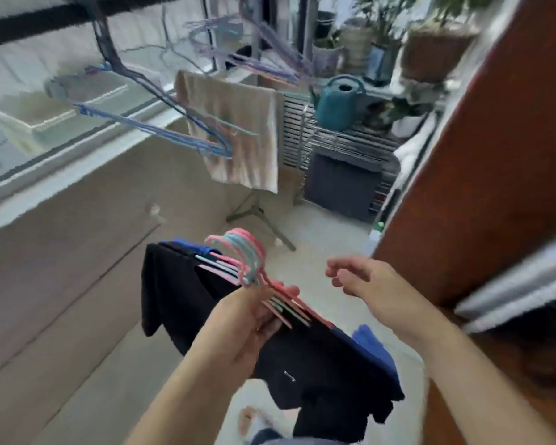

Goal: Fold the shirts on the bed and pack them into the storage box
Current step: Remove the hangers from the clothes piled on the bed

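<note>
My left hand [254, 319] grips a bundle of pink and pale blue hangers [244, 261] by their necks. Several dark shirts [318, 364], black with some blue ones among them, hang from those hangers and drape down on both sides of the hand. My right hand [363, 277] hovers just to the right of the hangers with loosely curled fingers, holding nothing. No bed or storage box is in view. The picture is blurred by motion.
A beige towel [238, 130] hangs on a drying rack [260, 216] ahead, with empty blue hangers [161, 130] at upper left. A teal watering can [337, 104] and potted plants [437, 49] stand at the back. A brown door [495, 155] is close on the right.
</note>
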Demonstrator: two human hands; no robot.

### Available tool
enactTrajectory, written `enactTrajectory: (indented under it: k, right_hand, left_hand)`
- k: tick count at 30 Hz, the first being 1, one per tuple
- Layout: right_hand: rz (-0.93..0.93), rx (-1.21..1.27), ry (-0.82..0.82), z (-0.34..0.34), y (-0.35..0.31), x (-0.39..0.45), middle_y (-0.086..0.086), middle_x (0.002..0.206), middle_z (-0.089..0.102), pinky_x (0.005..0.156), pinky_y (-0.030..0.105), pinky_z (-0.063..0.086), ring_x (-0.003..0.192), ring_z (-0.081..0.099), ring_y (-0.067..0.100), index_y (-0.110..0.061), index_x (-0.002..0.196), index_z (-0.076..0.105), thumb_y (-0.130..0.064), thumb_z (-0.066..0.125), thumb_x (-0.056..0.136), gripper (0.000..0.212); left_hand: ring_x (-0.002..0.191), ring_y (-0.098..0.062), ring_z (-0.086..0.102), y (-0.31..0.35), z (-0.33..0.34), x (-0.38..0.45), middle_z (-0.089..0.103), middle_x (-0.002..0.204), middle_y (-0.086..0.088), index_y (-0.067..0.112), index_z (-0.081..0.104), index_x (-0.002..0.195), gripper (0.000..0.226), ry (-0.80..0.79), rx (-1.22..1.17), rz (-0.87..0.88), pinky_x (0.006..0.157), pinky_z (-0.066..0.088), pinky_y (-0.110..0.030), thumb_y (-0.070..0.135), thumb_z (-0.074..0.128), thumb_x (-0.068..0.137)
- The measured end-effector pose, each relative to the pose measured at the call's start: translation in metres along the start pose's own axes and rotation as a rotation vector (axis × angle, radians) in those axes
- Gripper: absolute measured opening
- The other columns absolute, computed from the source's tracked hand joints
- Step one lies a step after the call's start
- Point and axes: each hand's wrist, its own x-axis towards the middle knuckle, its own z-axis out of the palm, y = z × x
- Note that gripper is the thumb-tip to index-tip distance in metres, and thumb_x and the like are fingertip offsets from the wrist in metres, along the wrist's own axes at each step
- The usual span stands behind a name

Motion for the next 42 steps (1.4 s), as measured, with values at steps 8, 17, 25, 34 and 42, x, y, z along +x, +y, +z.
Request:
enactTrajectory:
  k: [8, 17, 25, 34, 42]
  right_hand:
    - [0.185, 0.212, 0.452, -0.138, 0.141, -0.241, -0.003, 0.110, 0.073, 0.093, 0.030, 0.054, 0.097, 0.069, 0.010, -0.023, 0.114, 0.068, -0.009, 0.055, 0.101, 0.023]
    - [0.352, -0.048, 0.767, -0.193, 0.235, -0.484, -0.015, 0.096, 0.063, 0.083, 0.015, 0.043, 0.096, 0.057, -0.001, -0.044, 0.100, 0.070, -0.025, 0.061, 0.100, 0.022]
    - [0.580, 0.100, 1.148, -0.195, 0.305, -0.634, -0.005, 0.097, 0.061, 0.084, 0.029, 0.045, 0.093, 0.057, 0.007, -0.032, 0.108, 0.076, -0.028, 0.057, 0.102, 0.021]
    - [0.809, 0.482, 1.740, -0.183, 0.352, -0.830, -0.010, 0.097, 0.073, 0.079, 0.019, 0.048, 0.086, 0.064, 0.001, -0.035, 0.100, 0.078, -0.032, 0.057, 0.100, 0.021]
    - [1.055, 0.519, 2.206, -0.138, 0.334, -0.939, -0.017, 0.090, 0.074, 0.076, 0.014, 0.048, 0.082, 0.066, -0.002, -0.028, 0.100, 0.075, -0.025, 0.065, 0.093, 0.012]
  left_hand:
    - [0.099, -0.021, 0.065, -0.153, 0.183, -0.060, 0.074, 0.115, -0.015, 0.013, 0.060, 0.117, 0.022, -0.343, 0.145, -0.167, 0.090, 0.044, -0.031, 0.007, 0.053, 0.097]
    - [0.102, -0.028, 0.061, -0.322, 0.345, -0.194, 0.072, 0.112, -0.016, 0.001, 0.067, 0.121, 0.033, -0.669, 0.388, -0.406, 0.085, 0.045, -0.035, 0.006, 0.054, 0.091]
    - [0.081, -0.016, 0.072, -0.466, 0.436, -0.296, 0.076, 0.106, -0.010, 0.010, 0.062, 0.120, 0.022, -0.954, 0.670, -0.607, 0.065, 0.056, -0.029, 0.011, 0.054, 0.100]
    - [0.091, -0.019, 0.069, -0.623, 0.533, -0.450, 0.077, 0.108, -0.011, 0.011, 0.068, 0.112, 0.020, -1.372, 1.038, -0.961, 0.079, 0.050, -0.029, 0.013, 0.052, 0.099]
    - [0.090, -0.014, 0.075, -0.734, 0.563, -0.601, 0.078, 0.106, -0.008, 0.010, 0.068, 0.107, 0.021, -1.766, 1.305, -1.124, 0.079, 0.050, -0.029, 0.010, 0.047, 0.103]
